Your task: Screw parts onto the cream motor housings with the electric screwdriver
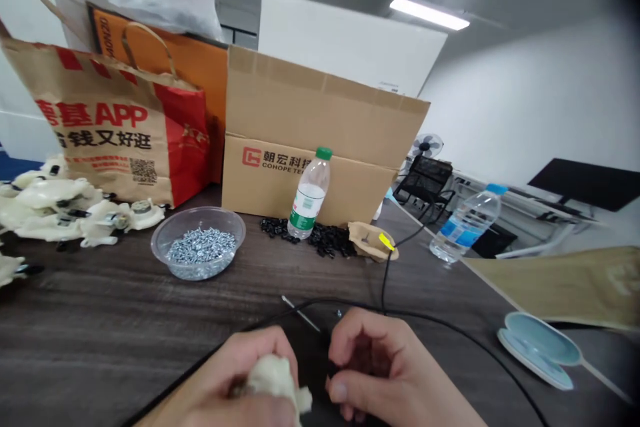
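Note:
My left hand (227, 373) is closed around a cream plastic part (274, 377), which is slightly blurred and partly covered by the fingers. To its right, my right hand (385, 363) has its thumb and fingers curled toward each other; something small and dark may be between them, but I cannot make it out. Just beyond both hands a screwdriver (300, 313) lies on the table, its thin metal shaft showing and its dark end close to my right fingers. A tiny metal screw (339, 313) lies near that hand.
A clear bowl of screws (200, 250) stands behind, left of small black parts (330, 240) and a green-capped bottle (309, 200). Cream assemblies (65, 207) are piled left. A black cable (450, 323) crosses the table. A blue-capped bottle (465, 227) and an open pale-blue case (540, 347) sit right.

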{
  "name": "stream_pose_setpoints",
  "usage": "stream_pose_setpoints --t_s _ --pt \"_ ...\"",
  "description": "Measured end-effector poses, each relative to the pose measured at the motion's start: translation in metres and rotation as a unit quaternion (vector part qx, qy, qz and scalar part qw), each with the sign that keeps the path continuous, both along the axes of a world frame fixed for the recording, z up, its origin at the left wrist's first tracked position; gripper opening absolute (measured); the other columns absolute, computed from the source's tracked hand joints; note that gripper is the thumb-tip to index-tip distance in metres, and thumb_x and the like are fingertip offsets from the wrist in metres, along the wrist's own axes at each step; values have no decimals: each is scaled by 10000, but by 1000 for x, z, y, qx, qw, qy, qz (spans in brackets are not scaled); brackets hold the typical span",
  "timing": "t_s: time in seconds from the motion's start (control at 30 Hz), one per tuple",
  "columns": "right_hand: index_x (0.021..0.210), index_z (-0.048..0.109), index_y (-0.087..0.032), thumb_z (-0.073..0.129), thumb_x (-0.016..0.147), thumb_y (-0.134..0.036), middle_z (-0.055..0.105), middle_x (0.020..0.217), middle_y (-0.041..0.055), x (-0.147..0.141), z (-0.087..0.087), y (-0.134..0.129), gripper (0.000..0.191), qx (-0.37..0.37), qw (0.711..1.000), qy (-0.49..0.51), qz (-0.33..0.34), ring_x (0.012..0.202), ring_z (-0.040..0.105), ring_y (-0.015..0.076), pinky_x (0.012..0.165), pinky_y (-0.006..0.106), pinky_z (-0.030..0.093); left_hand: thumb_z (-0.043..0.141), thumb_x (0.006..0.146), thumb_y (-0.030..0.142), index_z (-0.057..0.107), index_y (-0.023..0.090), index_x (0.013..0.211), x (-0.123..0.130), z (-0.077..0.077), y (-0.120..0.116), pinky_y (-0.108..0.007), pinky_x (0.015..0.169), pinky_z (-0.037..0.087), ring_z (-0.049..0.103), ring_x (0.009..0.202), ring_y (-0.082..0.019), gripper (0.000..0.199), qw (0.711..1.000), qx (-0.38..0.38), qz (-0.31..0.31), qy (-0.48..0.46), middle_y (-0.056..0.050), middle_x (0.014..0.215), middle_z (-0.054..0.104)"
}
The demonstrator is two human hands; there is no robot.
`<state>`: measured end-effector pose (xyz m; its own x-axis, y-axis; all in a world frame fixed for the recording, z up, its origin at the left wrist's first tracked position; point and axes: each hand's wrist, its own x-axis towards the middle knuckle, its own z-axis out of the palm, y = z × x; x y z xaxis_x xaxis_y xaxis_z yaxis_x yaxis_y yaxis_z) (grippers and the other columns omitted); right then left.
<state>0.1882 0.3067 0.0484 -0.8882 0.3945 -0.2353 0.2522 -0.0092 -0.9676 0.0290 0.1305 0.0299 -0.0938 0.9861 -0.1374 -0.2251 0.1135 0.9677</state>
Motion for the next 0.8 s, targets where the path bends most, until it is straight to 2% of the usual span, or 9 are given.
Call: stream_pose_setpoints --t_s 0.07,0.13,0.23,0.33,0.47,0.53,0.63,0.73,0.8 --pt "755 671 -150 959 632 -339 626 619 -23 -1 -9 2 365 -9 999 29 9 537 555 72 517 141 451 735 768 572 605 191 943 -1 -6 1 -253 664 311 401 728 -150 440 997 -20 40 -59 20 770 494" --pt "769 712 -148 935 677 -372 641 612 -9 -2 -14 2 329 -19 999 44 -2 542 565 79 517 143 463 746 750 515 621 193 1008 -1 -9 2 -255 664 318 440 740 -158 432 992 -39 63 -100 10 795 540" --pt "827 755 -148 900 710 -328 681 653 6 -2 -15 0 259 -32 999 38 -19 565 593 82 559 153 496 802 750 461 615 199 1124 0 -10 4 -258 684 347 519 780 -169 493 991 -40 37 -119 -14 882 629" --pt "871 773 -164 894 684 -215 720 740 8 -2 -10 -3 229 -19 997 56 -40 613 614 78 598 143 509 875 746 400 595 214 1093 3 -16 5 -247 686 365 520 752 -133 483 993 -20 9 -115 4 887 634" --pt "844 765 -171 880 722 -219 708 713 5 0 -7 -6 175 14 996 80 -37 615 616 86 584 142 511 920 696 331 612 231 1050 7 -27 4 -224 652 337 468 716 -105 480 996 -14 33 -84 44 837 578" --pt "843 799 -166 850 785 -261 706 698 18 1 -7 -6 122 40 995 93 -13 593 609 76 571 131 496 925 690 368 626 230 1091 8 -26 3 -227 644 341 472 714 -110 519 996 -22 37 -78 36 842 587" --pt "898 813 -181 856 784 -238 733 735 23 1 -6 -6 135 36 992 117 -21 598 625 78 583 131 518 940 677 394 609 218 1150 8 -17 1 -232 629 356 496 698 -112 603 993 -54 48 -93 27 839 623" --pt "873 796 -176 856 768 -198 749 743 24 1 -4 -7 123 17 993 116 -27 591 643 85 582 134 542 953 659 308 579 211 1082 7 -13 3 -226 636 374 564 731 -116 573 989 -72 39 -124 0 893 690" --pt "859 807 -182 824 796 -180 758 741 23 1 -3 -8 65 50 991 124 -18 593 664 85 582 121 541 948 648 242 541 213 999 7 -14 6 -231 672 413 617 791 -135 538 988 -40 28 -147 -16 957 713"
